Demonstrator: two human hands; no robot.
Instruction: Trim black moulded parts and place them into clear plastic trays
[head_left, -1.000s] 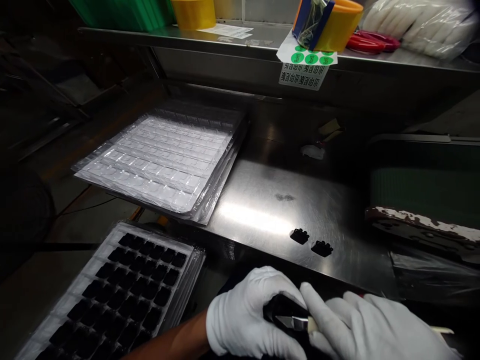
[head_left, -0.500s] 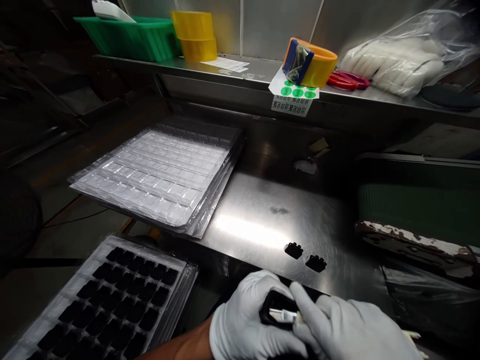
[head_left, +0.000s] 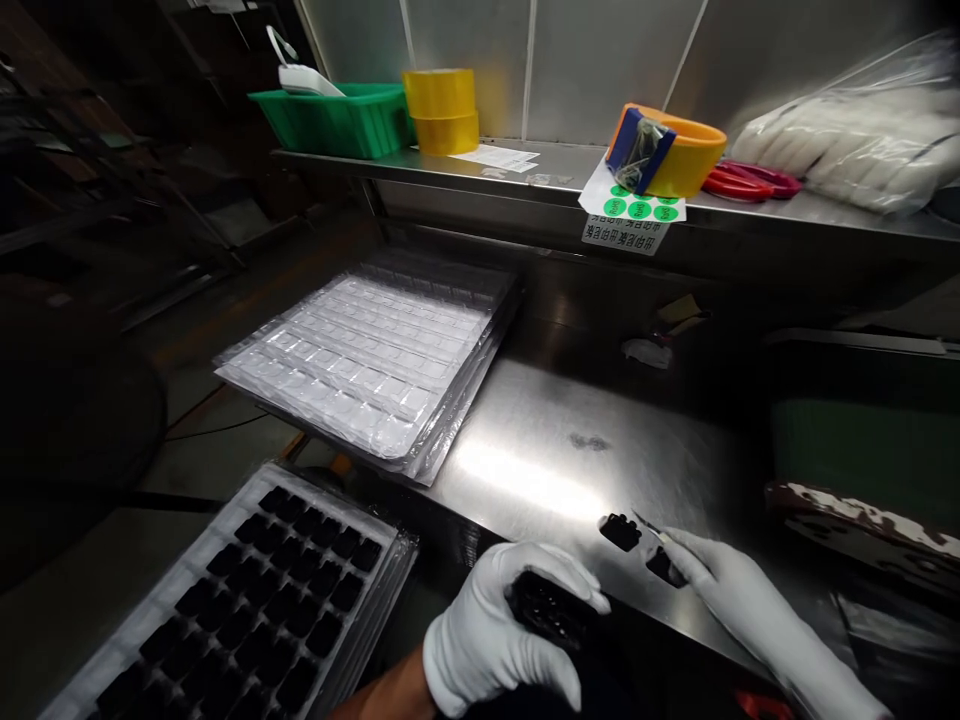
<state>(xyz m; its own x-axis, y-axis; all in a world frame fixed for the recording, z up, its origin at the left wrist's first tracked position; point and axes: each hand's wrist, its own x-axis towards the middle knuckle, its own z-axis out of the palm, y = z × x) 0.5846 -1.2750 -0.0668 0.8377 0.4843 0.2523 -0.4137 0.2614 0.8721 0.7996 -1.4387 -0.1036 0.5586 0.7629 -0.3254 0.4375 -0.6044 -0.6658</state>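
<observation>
My left hand (head_left: 504, 625), in a white glove, is closed around a small black plastic part (head_left: 546, 608) near the front edge of the steel table (head_left: 540, 450). My right hand (head_left: 739, 595), also gloved, reaches out over the table holding a thin blade tool (head_left: 649, 527). Its tip lies between two small black parts: one (head_left: 620, 531) just left of the tip, the other (head_left: 664, 567) partly under my fingers.
A stack of clear blister trays (head_left: 367, 350) lies on the table's left part. A tray filled with black parts (head_left: 247, 600) sits lower left. The shelf above carries a green bin (head_left: 334, 120), yellow tape rolls (head_left: 441, 110), an orange roll (head_left: 675, 150) and red scissors (head_left: 742, 183).
My right hand has left the part in my left hand and moved forward and right to the two black parts on the table. The view has tilted up slightly.
</observation>
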